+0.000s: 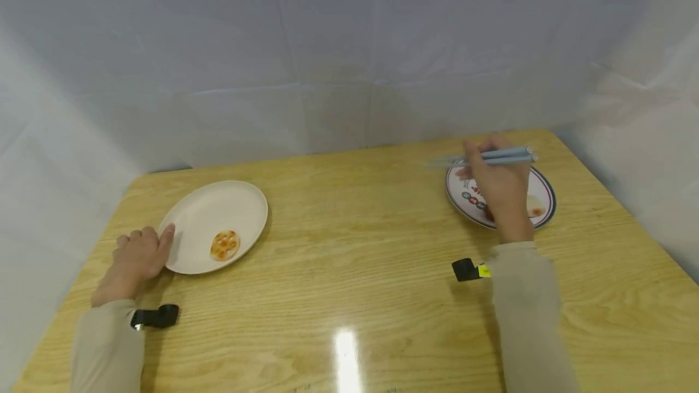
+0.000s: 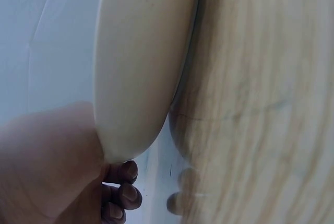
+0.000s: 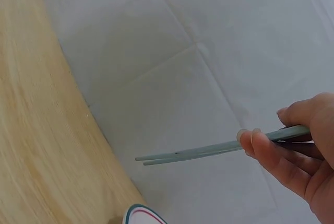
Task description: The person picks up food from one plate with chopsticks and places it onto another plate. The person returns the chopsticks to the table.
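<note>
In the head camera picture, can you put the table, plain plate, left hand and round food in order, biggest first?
1. Table
2. Plain plate
3. Left hand
4. Round food

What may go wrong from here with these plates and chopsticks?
The round snack lies near the rim of the cream plate; if the left hand tips this, the snack might slide. The chopsticks in the right hand have slim tips, so food could slip. No hand steadies the patterned plate, so a push might shift it.

printed plate [image 1: 539, 187] partly hidden, chopsticks [image 1: 508, 155] blurred at tips in head view, sleeves [image 1: 526, 314] cut off below
</note>
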A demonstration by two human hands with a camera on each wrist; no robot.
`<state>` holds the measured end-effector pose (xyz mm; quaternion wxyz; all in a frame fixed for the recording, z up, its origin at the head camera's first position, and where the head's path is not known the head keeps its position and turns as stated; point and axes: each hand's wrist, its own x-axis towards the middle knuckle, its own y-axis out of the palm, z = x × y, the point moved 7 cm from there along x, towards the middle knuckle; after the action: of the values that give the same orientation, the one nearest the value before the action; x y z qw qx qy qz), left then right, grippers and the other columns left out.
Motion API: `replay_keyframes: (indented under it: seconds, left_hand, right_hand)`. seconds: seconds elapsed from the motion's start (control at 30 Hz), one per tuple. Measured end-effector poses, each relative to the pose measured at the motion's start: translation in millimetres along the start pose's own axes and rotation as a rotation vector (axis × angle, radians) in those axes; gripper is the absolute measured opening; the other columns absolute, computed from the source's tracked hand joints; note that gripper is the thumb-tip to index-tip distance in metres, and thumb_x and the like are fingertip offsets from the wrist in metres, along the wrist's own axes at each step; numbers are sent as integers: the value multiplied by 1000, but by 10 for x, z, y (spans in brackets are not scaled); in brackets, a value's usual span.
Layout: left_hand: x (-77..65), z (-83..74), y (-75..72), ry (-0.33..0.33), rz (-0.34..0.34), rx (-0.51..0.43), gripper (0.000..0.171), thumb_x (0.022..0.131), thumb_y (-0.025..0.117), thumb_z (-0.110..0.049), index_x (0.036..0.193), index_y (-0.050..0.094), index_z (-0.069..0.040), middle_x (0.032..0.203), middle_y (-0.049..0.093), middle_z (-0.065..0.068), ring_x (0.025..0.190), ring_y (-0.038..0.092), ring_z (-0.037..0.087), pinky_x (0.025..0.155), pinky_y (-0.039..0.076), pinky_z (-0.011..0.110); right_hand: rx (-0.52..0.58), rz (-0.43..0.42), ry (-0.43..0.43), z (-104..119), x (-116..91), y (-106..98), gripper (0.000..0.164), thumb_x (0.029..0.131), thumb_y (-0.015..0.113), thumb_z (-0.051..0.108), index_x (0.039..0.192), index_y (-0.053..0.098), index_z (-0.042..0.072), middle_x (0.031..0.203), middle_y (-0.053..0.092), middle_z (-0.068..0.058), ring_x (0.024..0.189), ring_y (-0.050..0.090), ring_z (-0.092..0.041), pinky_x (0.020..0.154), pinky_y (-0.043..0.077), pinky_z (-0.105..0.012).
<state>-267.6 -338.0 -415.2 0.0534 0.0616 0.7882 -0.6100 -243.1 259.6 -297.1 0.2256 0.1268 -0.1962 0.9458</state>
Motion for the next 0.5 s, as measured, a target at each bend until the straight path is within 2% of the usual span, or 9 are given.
replay_keyframes:
  seconds: [0.23,0.4,0.5]
  left_hand:
    - [-2,-12,-20,2,-7,4,81,103,7,-47,109,37,28,108,35,51,98,31,65,81,29,68]
    - [-3,-4,1,-8,6,13,81,103,7,-47,108,36,28,108,35,52,99,31,65,82,29,68]
    - [-8,-9,2,-6,5,15,81,103,7,-47,107,37,28,108,36,51,98,31,65,82,29,68]
  right_hand:
    - [-55,-17,76,-172,49,-109,33,92,65,35,81,56,5,61,65,10,53,65,-6,42,44,-19]
    - [-20,-32,153,-307,70,-187,36,92,64,39,84,55,4,61,64,13,54,65,-5,49,51,-21]
    - [-1,-59,162,-360,74,-257,35,92,65,37,84,55,5,60,64,14,53,65,-4,50,51,-20]
